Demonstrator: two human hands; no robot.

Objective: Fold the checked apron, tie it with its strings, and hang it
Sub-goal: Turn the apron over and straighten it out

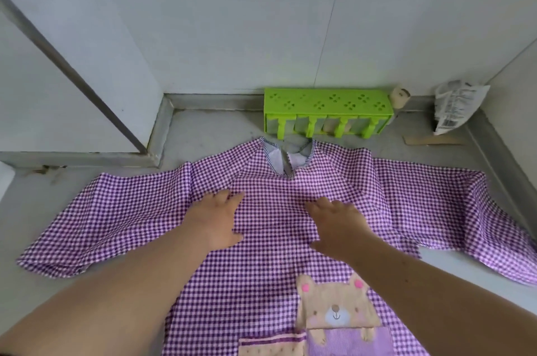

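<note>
Matt woven cloth apron (pixel 261 254), glossy green plastic rack (pixel 328 105), smooth grey floor (pixel 209 128)

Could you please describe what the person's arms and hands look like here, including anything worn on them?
Both forearms are bare as far as the frame shows: no sleeves, gloves, watch or bracelets. The left hand and the right hand show no rings that I can make out, though the fingers are slightly blurred.

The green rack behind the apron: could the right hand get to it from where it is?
Probably yes. The right hand lies flat on the apron, and only flat cloth and bare floor separate it from the green rack.
</note>
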